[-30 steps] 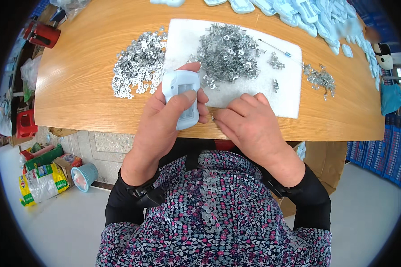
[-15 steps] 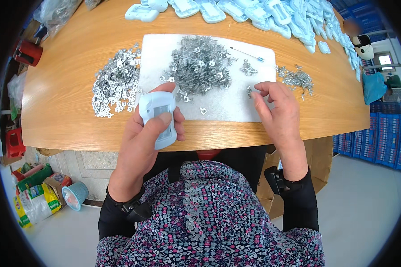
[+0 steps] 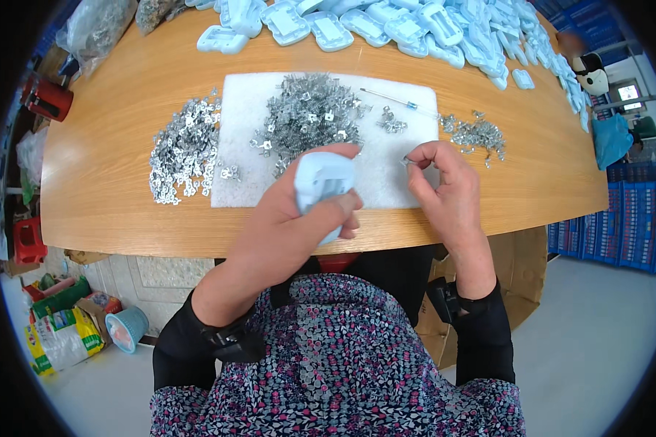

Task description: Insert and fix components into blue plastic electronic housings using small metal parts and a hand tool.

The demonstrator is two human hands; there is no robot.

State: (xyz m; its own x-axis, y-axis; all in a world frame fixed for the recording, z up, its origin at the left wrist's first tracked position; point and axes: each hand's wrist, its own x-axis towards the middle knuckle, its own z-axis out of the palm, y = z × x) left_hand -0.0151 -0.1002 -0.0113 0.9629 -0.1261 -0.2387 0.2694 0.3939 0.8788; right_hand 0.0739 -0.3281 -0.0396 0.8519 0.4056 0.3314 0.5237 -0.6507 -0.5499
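Note:
My left hand [image 3: 277, 229] is closed round a light-blue plastic casing [image 3: 321, 173] with a rectangular recess, the thumb lying across its face. It is above the near edge of a white foam sheet [image 3: 386, 193]. Over the sheet's right part, my right hand [image 3: 450, 191] pinches a small metal clip [image 3: 407, 161] between thumb and forefinger; its exact shape is too small to tell. A large heap of springy metal clips [image 3: 310, 113] lies on the sheet beyond my left hand. Near my right hand are a little cluster of metal parts [image 3: 391, 121] and a slim pen-like tool [image 3: 390, 98].
Flat silver metal pieces [image 3: 186, 149] are piled left of the sheet, and smaller metal parts [image 3: 479, 134] right of it. Many light-blue casings [image 3: 415, 29] cover the table's far side. Plastic bags [image 3: 98, 33] stand far left. Blue crates [image 3: 612, 226] are stacked beyond the right edge.
My left hand has moved right with the casing, towards my right hand. A small metal clip now shows in the right fingertips. The view has shifted slightly.

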